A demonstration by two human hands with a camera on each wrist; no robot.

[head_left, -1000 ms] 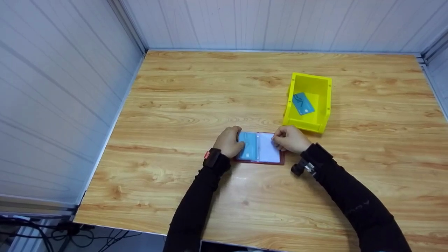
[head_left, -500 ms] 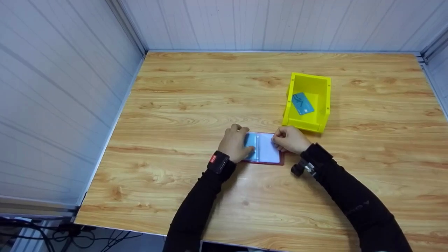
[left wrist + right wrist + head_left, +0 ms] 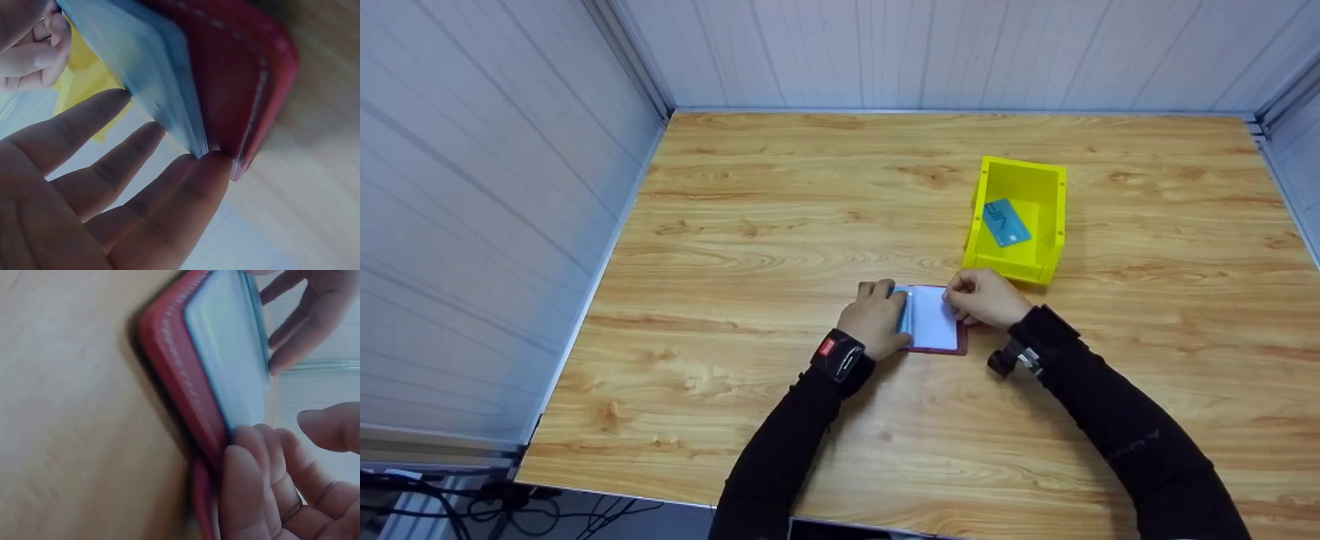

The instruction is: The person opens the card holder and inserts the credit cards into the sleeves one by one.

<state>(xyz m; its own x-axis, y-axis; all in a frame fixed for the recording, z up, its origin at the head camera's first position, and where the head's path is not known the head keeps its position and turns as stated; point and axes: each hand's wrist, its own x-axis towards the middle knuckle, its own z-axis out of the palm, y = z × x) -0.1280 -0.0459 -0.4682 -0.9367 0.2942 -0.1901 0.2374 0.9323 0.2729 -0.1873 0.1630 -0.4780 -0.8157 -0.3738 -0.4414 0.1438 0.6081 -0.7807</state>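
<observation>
A small red stitched card holder [image 3: 934, 322] lies spread on the table, with clear sleeves inside. White shows on its right side, and a strip of blue card [image 3: 901, 315] on its left. Over that left side lies my left hand [image 3: 874, 324], hiding most of the blue. The left wrist view shows its fairly straight fingers touching the edges of the sleeves [image 3: 135, 62] beside the red cover [image 3: 230, 73]. At the right edge, my right hand [image 3: 986, 298] pinches the card holder; the right wrist view shows thumb and fingers at its red border [image 3: 180, 377].
A yellow bin [image 3: 1041, 217] stands just beyond my right hand, with a blue card [image 3: 1006, 223] inside. The wooden table [image 3: 697, 360] meets pale panel walls [image 3: 810, 52] at the back and left. Black cables [image 3: 517, 502] hang past the near left edge.
My left hand has moved right across the card holder's left side, covering more of the blue card. My right hand has stayed at the right edge.
</observation>
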